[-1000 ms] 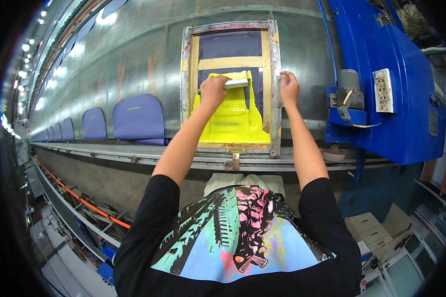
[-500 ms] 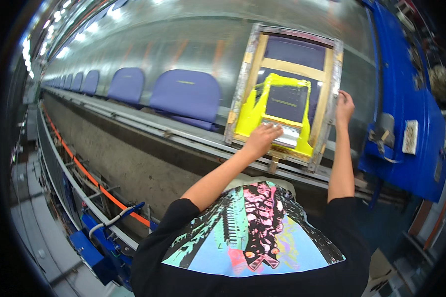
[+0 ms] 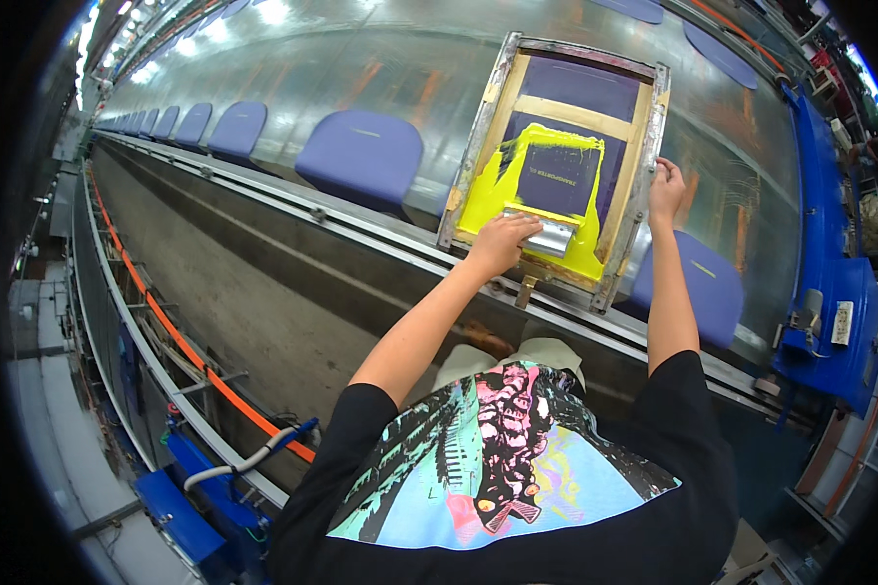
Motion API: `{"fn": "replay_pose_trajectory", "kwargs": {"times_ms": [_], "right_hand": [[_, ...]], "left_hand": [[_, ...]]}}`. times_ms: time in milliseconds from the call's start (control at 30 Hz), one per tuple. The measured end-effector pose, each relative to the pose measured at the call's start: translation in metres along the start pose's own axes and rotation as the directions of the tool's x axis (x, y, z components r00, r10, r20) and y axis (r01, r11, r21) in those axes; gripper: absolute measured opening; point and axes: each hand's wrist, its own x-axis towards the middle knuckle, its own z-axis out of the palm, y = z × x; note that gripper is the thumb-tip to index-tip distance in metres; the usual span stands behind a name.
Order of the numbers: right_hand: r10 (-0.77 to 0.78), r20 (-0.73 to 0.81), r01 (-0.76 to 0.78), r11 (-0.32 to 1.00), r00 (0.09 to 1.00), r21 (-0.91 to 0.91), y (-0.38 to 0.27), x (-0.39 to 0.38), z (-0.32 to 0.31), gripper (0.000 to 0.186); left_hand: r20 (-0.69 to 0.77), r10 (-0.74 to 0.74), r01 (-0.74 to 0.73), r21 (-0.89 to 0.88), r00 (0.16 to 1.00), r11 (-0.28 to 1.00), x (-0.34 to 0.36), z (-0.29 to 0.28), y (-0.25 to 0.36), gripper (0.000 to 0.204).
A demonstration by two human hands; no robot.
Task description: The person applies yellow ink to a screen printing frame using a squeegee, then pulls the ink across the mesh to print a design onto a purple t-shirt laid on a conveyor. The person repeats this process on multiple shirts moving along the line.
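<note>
A white rectangular label plate (image 3: 842,323) with small dark markings sits on the blue machine housing (image 3: 854,292) at the right edge of the long printing table (image 3: 263,88). At the lower right corner, part of a brown cardboard box (image 3: 751,556) shows, largely hidden.

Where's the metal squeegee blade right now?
In the head view, the metal squeegee blade lies under the left hand at the lower edge of the wooden-framed printing screen, in yellow ink.
</note>
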Motion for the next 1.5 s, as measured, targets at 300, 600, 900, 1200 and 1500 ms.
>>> {"fn": "replay_pose_trajectory", "kwargs": {"times_ms": [300, 600, 900, 1200, 1500], "right_hand": [[-0.071, -0.153, 0.074, 0.997, 0.986, 0.013, -0.017, -0.014, 0.032, 0.019], [0.008, -0.151, 0.004, 0.997, 0.989, 0.082, -0.084, -0.028, 0.079, 0.019], [0.065, -0.063, -0.062, 0.997, 0.996, 0.049, -0.112, -0.03, 0.041, 0.02], [0.036, -0.144, -0.044, 0.998, 0.989, -0.049, -0.072, -0.006, -0.008, 0.021], [0.081, -0.12, -0.089, 0.994, 0.99, -0.064, -0.092, -0.039, -0.039, 0.02]], "left_hand": [[0.013, -0.027, 0.026, 0.048, 1.0, 0.999, 0.038, -0.015, -0.023, 0.044], [0.111, -0.171, 0.168, 0.035, 0.979, 0.985, 0.065, -0.105, -0.059, 0.053], [0.01, -0.123, 0.123, -0.05, 0.992, 0.991, 0.046, -0.108, -0.027, 0.051], [0.071, 0.167, -0.18, 0.261, 0.983, 0.948, -0.009, -0.075, 0.028, 0.06], [-0.15, 0.233, -0.198, 0.217, 0.961, 0.956, 0.128, -0.091, 0.029, 0.043]]}}
